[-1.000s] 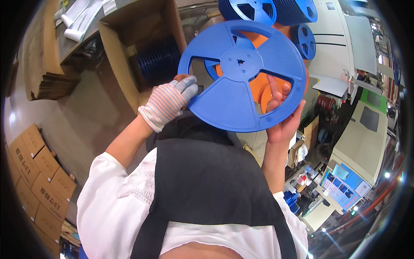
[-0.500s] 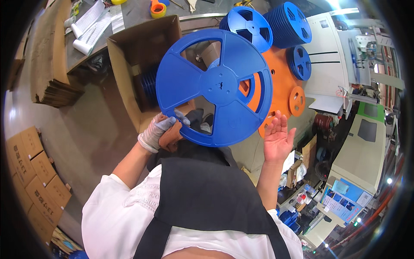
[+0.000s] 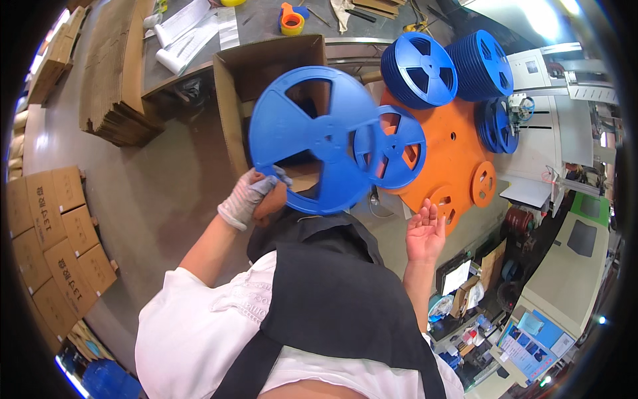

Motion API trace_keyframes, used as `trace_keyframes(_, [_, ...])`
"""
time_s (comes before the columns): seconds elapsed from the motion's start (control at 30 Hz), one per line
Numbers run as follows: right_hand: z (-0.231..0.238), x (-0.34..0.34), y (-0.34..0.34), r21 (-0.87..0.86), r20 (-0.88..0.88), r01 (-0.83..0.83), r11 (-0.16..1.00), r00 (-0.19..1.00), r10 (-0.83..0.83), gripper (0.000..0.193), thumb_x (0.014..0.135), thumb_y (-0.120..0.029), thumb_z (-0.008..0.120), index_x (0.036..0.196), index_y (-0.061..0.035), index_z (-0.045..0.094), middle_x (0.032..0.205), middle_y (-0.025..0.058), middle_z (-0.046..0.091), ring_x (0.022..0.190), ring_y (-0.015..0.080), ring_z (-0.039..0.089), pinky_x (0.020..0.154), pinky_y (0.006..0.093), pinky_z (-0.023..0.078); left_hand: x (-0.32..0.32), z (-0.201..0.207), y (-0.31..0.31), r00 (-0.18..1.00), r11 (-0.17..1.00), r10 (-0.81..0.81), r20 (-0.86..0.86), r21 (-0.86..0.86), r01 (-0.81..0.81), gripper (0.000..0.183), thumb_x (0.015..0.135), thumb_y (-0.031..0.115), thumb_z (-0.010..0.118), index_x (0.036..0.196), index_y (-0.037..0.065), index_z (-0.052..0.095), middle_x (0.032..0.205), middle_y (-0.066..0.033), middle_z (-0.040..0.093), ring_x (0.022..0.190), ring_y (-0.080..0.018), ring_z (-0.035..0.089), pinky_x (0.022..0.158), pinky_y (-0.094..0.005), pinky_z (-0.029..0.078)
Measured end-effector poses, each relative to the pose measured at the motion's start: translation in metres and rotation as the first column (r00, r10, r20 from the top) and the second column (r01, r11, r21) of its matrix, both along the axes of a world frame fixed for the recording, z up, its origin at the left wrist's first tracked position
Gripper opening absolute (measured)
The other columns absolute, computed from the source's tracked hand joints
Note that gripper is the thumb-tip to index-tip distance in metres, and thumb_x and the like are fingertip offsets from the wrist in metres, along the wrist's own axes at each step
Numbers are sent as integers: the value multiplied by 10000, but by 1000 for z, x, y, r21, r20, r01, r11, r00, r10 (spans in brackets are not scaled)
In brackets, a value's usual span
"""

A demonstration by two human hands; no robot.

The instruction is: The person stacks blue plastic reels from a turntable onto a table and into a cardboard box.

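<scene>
My left hand (image 3: pixel 247 198), in a pale glove, grips the lower left rim of a large blue plastic reel (image 3: pixel 329 133). The reel is held up in front of me, its spoked face toward the camera. Partly behind it stands an open cardboard box (image 3: pixel 232 126), most of its inside hidden. My right hand (image 3: pixel 425 234) is bare and holds nothing, palm up with the fingers stretched out. It is nearest to the edge of an orange round table (image 3: pixel 458 126). Another blue reel (image 3: pixel 393 143) lies at the table's left side, partly covered by the held one.
Stacked blue reels (image 3: pixel 425 72) stand at the table's far side, beside another stack (image 3: pixel 482 63) and a smaller one (image 3: pixel 500 126). Flattened cardboard (image 3: pixel 113 80) leans at the left. Closed cartons (image 3: pixel 56 226) are piled below it. A grey workbench (image 3: pixel 256 30) holds papers and orange tape (image 3: pixel 291 24).
The view has shifted, and more of the orange table shows. The held reel has turned slightly and moved clear of the reel stacks. My left hand keeps its grip; my right stays open.
</scene>
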State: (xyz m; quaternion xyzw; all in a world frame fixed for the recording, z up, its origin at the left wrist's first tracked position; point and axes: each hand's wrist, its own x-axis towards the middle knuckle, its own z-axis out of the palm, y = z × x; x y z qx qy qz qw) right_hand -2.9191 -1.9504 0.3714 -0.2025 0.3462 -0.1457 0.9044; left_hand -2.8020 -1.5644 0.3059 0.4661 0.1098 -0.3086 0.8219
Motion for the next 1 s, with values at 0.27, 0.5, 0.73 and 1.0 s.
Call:
trace_keyframes(0.27, [-9,14,30,22,-102,-89,996,991,91,354,1003,-333,430,1090,-33,597,1199,116,618,984,219,634,822,366,536,0,-99,53,986,358,-154,70,934,-10,274,839,165,591,1066,16,555,847,-164,645,804,-273,639,745,-347,492])
trace_keyframes(0.5, [4,24,36,-31,-134,-143,989,981,137,364,1001,-357,432,1083,-44,600,1185,114,626,967,221,635,818,364,537,15,-248,48,983,444,180,-23,894,-60,197,802,181,619,919,48,535,759,-112,568,705,-246,576,638,-331,503])
trace_keyframes(0.73, [-11,22,18,-9,-210,-129,992,970,124,349,999,-353,435,1064,-52,600,1162,114,635,949,220,633,807,365,536,24,-202,13,984,541,84,-154,837,85,309,792,65,643,1093,63,574,885,-59,595,773,-169,590,685,-301,499])
trace_keyframes(1.0, [-55,96,-30,6,-302,-271,963,917,260,331,998,-335,447,1073,-47,591,1143,117,634,979,235,620,836,363,522,-47,-285,32,955,595,135,-265,792,135,402,768,176,668,1140,48,587,894,-100,652,822,-216,620,758,-337,498])
